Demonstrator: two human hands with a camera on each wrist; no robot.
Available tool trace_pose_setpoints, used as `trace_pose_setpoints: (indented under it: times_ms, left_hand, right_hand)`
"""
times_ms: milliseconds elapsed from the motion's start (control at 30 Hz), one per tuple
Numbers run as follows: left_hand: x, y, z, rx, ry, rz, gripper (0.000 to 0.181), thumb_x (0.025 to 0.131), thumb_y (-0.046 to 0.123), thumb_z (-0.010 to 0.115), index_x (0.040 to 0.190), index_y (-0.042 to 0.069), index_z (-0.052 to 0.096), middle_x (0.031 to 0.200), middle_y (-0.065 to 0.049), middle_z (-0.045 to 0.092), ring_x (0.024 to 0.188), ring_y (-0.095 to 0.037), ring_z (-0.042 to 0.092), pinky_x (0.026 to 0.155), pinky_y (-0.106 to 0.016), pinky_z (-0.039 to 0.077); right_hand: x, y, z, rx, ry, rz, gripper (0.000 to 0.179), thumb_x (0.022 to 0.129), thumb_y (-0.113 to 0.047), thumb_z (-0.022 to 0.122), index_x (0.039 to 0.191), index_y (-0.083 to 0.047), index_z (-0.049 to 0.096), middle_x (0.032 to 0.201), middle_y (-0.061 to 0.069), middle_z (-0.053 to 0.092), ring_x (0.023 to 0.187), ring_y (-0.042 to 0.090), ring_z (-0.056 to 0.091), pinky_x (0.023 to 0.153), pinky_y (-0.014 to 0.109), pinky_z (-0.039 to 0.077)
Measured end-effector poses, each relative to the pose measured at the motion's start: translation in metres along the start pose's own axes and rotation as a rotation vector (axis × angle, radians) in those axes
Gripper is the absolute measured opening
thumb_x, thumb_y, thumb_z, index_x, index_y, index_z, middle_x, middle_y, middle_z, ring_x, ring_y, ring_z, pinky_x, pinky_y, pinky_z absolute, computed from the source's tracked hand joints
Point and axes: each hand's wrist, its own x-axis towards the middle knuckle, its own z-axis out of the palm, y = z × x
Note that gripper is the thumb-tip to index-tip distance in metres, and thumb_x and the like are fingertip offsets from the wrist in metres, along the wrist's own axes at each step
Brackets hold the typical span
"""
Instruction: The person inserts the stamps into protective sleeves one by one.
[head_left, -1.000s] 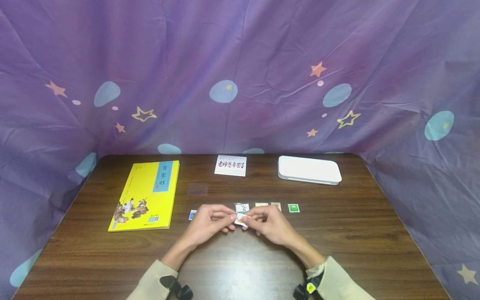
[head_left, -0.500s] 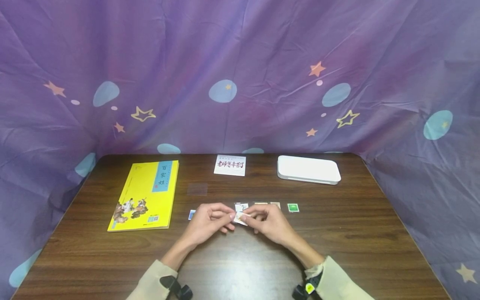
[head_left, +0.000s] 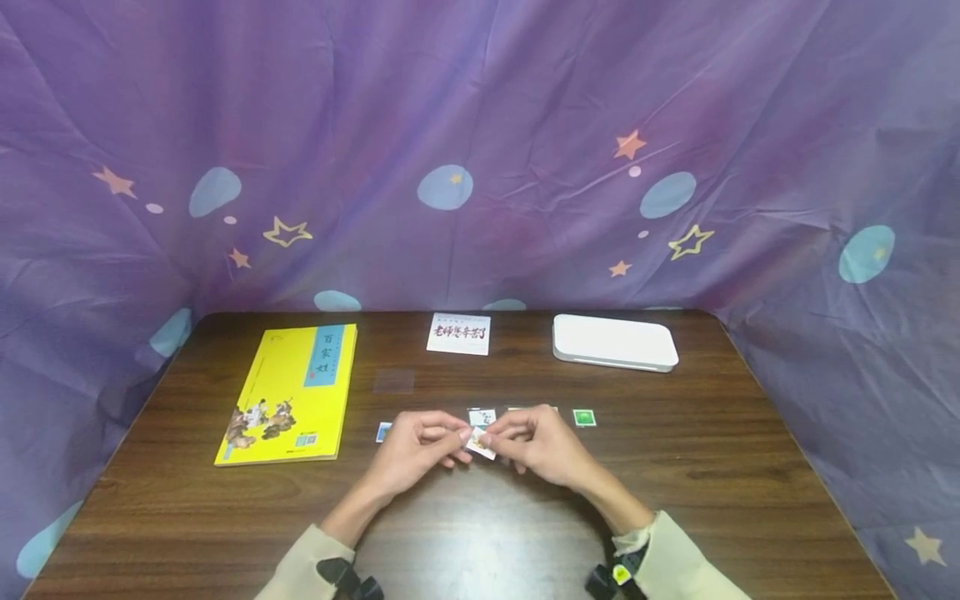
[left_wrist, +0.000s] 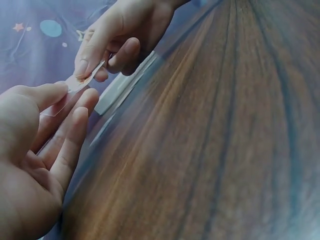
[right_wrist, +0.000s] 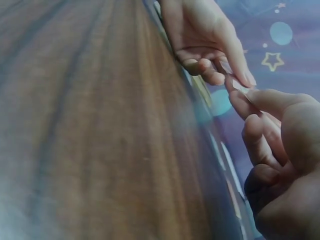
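Observation:
Over the table's middle, my left hand [head_left: 422, 447] and my right hand [head_left: 542, 444] meet at a small white stamp [head_left: 481, 445] with an orange-yellow print. My right thumb and fingers pinch the stamp. In the left wrist view a small clear plastic sleeve [left_wrist: 54, 108] shows between my left thumb and fingers, the stamp's edge lying against it. How far the stamp sits inside the sleeve I cannot tell. Just behind the hands lies a black-and-white stamp [head_left: 482, 416]. A green stamp [head_left: 584, 417] is to the right, a blue stamp [head_left: 383, 432] to the left, partly covered by my left hand.
On the left lies a yellow book [head_left: 292, 396]. A clear sheet [head_left: 393, 381] rests right of it. At the back are a white card [head_left: 459, 333] with red writing and a white case [head_left: 615, 342]. A purple curtain [head_left: 525, 233] hangs behind the wooden table [head_left: 712, 467].
The stamp has tilted slightly between the fingers. My right hand has shifted a little and now covers more of the stamps behind it. Both hands keep their grip.

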Motion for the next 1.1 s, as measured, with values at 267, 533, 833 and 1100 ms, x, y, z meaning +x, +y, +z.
trace_pose_setpoints:
  times_ms: [267, 533, 833, 1100]
  left_hand:
    - [-0.003, 0.004, 0.0, -0.024, -0.03, 0.01, 0.026, 0.105, 0.019, 0.074, 0.121, -0.002, 0.075, 0.112, -0.019, 0.083, 0.087, -0.023, 0.084, 0.077, -0.042, 0.073]
    - [-0.003, 0.005, 0.0, -0.04, -0.034, -0.027, 0.027, 0.105, 0.021, 0.074, 0.122, 0.0, 0.076, 0.112, -0.017, 0.083, 0.089, -0.025, 0.084, 0.079, -0.04, 0.074]
    - [-0.003, 0.006, 0.001, -0.087, -0.028, -0.049, 0.029, 0.105, 0.021, 0.074, 0.124, -0.001, 0.076, 0.114, -0.019, 0.082, 0.089, -0.022, 0.084, 0.079, -0.038, 0.073]
    - [-0.001, 0.002, 0.002, -0.088, -0.034, -0.026, 0.03, 0.105, 0.02, 0.074, 0.126, -0.002, 0.074, 0.115, -0.018, 0.082, 0.09, -0.021, 0.084, 0.08, -0.039, 0.073]
  right_hand:
    - [0.0, -0.008, -0.006, -0.003, -0.033, 0.01, 0.011, 0.099, -0.029, 0.082, 0.103, -0.019, 0.083, 0.087, -0.002, 0.084, 0.05, 0.013, 0.062, 0.042, 0.027, 0.058]
    - [0.0, -0.011, -0.008, -0.016, -0.057, -0.003, 0.01, 0.1, -0.029, 0.081, 0.105, -0.02, 0.083, 0.089, 0.002, 0.083, 0.053, 0.021, 0.066, 0.044, 0.033, 0.062]
    - [-0.001, -0.011, -0.01, -0.042, -0.055, -0.013, 0.011, 0.1, -0.031, 0.08, 0.106, -0.022, 0.083, 0.09, 0.006, 0.084, 0.056, 0.034, 0.068, 0.046, 0.038, 0.064]
    - [0.0, -0.012, -0.011, 0.016, -0.05, 0.011, 0.009, 0.1, -0.024, 0.08, 0.104, -0.017, 0.083, 0.088, 0.008, 0.084, 0.049, 0.014, 0.062, 0.041, 0.032, 0.059]
